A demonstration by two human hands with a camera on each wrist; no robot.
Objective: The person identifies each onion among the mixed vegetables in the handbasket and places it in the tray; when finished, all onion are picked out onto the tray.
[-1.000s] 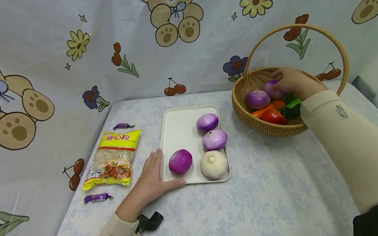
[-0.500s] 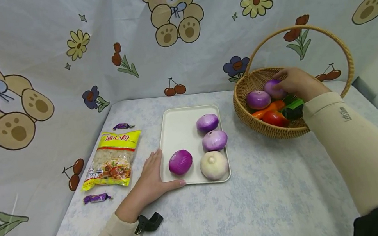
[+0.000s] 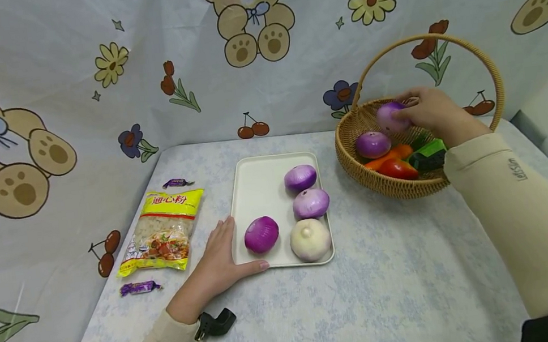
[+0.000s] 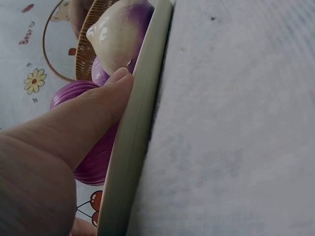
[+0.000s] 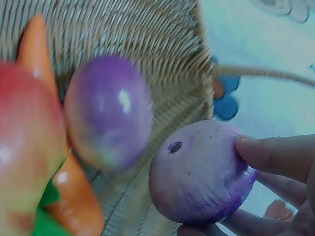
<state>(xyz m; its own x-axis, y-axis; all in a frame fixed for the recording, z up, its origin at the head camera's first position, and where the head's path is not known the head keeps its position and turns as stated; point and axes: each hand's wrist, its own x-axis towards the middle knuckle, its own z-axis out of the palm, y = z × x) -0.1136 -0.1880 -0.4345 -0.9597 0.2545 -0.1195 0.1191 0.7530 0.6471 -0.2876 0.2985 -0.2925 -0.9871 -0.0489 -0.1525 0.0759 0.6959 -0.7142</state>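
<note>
In the head view my right hand (image 3: 433, 111) pinches a purple onion (image 3: 393, 117) above the wicker basket (image 3: 394, 187). The right wrist view shows the thumb and fingers around this onion (image 5: 197, 172), with its dark stem end exposed. A second purple onion (image 3: 373, 144) lies in the basket, apart from the held one. My left hand (image 3: 215, 261) rests at the near left corner of the white tray (image 3: 257, 184), fingers along its side and straight thumb on the front rim. On the tray sit a magenta onion (image 3: 261, 235), a whitish onion (image 3: 310, 239) and two purple onions (image 3: 311, 203).
The basket also holds an orange carrot (image 5: 76, 196), a red round vegetable or fruit (image 3: 397, 169) and something green (image 3: 428, 153). Its tall handle (image 3: 489, 62) arches overhead. Left of the tray lie a yellow bag of pasta (image 3: 163, 230) and two purple-wrapped candies (image 3: 139, 288).
My right hand has lifted the purple onion slightly from among the basket's contents and drawn a little to the right. The left hand and the tray have stayed put.
</note>
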